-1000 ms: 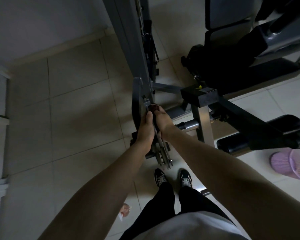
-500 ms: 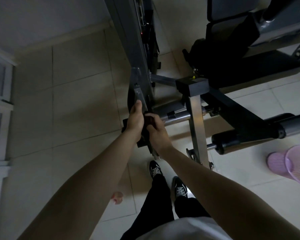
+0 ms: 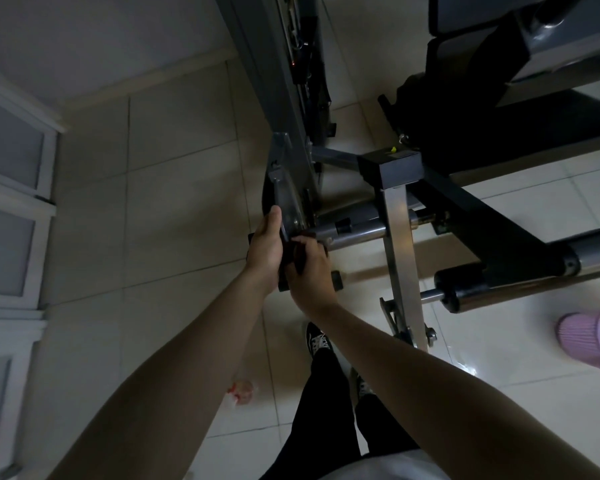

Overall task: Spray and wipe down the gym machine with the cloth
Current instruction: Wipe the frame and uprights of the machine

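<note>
The right hand point(image 3: 310, 271) is closed around a dark cloth point(image 3: 292, 251), fingers curled over it. It presses the cloth against the gym machine point(image 3: 278, 98) where the grey bracket point(image 3: 286, 188) meets the round bar point(image 3: 355, 233), just at 12 o'clock of frame centre. The left hand point(image 3: 264, 244) sits at 9 o'clock of the cloth, touching it, with its thumb lying straight up along the bracket's edge. Its fingers are hidden behind the metal, so I cannot tell whether they grip anything.

The machine's grey upright runs off toward 12 o'clock. A black roller pad point(image 3: 465, 287) sticks out at 3 o'clock of the hands. A lilac basket point(image 3: 594, 336) lies on the tiled floor point(image 3: 174, 209) at the 4 o'clock edge. At 6 o'clock of the hands are the person's dark shoes point(image 3: 317, 341), and a crumpled wrapper point(image 3: 241, 391) lies on the floor at 7 o'clock. A white panelled door point(image 3: 18, 174) fills the 9 o'clock edge.
</note>
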Tool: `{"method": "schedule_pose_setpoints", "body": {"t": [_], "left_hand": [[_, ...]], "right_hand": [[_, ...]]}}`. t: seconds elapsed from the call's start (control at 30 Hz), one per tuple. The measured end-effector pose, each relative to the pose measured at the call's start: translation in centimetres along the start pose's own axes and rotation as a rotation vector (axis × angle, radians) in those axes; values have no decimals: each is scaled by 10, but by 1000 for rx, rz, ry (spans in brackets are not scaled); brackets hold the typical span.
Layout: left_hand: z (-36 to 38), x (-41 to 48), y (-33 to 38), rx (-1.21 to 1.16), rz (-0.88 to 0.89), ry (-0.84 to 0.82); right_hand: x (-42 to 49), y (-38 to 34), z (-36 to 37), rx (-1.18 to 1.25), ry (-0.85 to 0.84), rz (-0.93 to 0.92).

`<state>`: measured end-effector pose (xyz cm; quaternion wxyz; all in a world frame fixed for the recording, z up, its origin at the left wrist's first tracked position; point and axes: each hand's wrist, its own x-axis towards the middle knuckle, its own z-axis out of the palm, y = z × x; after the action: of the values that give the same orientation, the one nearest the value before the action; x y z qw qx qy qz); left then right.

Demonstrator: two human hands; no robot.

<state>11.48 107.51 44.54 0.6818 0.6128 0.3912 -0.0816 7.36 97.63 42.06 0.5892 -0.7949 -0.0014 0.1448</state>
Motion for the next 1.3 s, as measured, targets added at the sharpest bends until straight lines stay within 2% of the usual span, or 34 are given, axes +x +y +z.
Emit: {"method": "schedule_pose_setpoints", "body": {"t": [0.17,0.37,0.57,0.77,1.0,1.17,1.3], "left_hand": [[-4,-15,12,48,18,-7],[-11,-24,15,-88,-55,-38],[-17,-30,16,-110,-59,-55],[-15,-45,6,-115,-103,-12],[-10,-62,6,-56,-77,13],[-15,-67,16,-79,-23,-47],[-26,-54,28,7,4,-134]], "right_hand": [[24,-22,2,-178,14,-46],[43,-47,6,-248,37,-15],[68,-78,13,-263,53,127],[31,-62,1,-424,-22,62],[4,-33,-9,-467,-112,110],[40,-79,-5,-478,-60,93],[74,-103,-2,-495,-70,135]]}}
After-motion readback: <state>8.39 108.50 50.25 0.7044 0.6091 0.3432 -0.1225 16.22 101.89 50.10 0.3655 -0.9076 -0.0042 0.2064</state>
